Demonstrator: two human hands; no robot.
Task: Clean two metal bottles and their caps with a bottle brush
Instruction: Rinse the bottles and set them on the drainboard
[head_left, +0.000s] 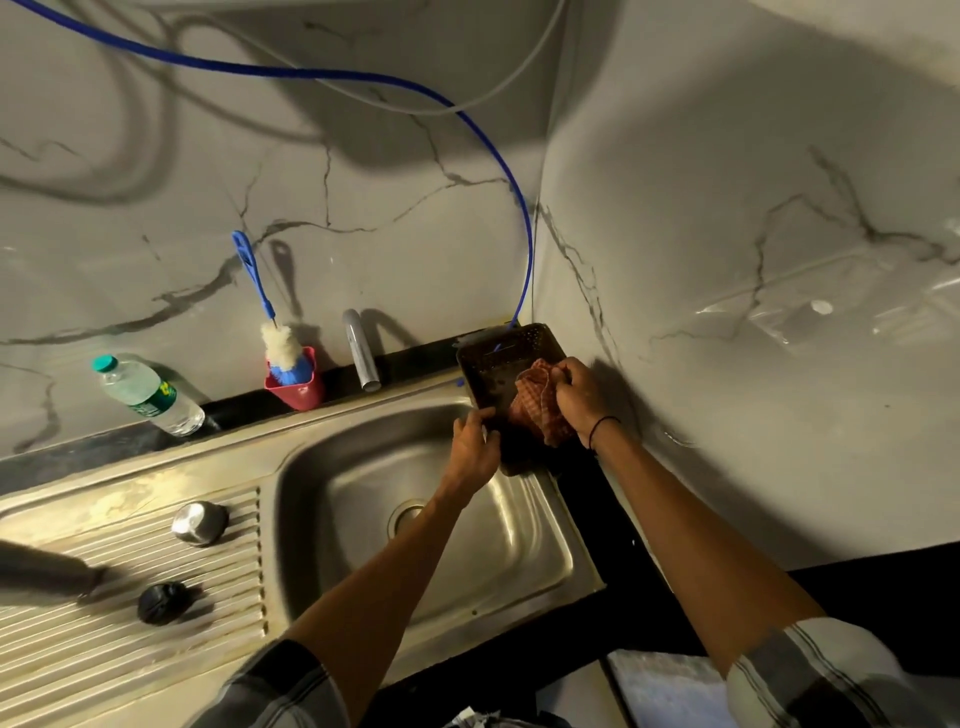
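My right hand (576, 395) grips a red checked cloth (535, 410) inside a dark brown basket (493, 358) at the sink's back right corner. My left hand (472, 447) holds the basket's left rim. A bottle brush (283, 345) with a blue handle stands head-down in a red cup (298, 392) behind the sink. A silver cap (200, 522) and a black cap (163, 603) sit on the ribbed drainboard. A dark metal bottle (47, 577) lies blurred at the left edge. No second metal bottle shows.
The steel sink basin (337, 467) lies below my arms, with a tap spout (361, 356) behind it. A plastic water bottle (148, 395) stands at the back left. A blue hose (527, 249) hangs down the marble wall into the basket.
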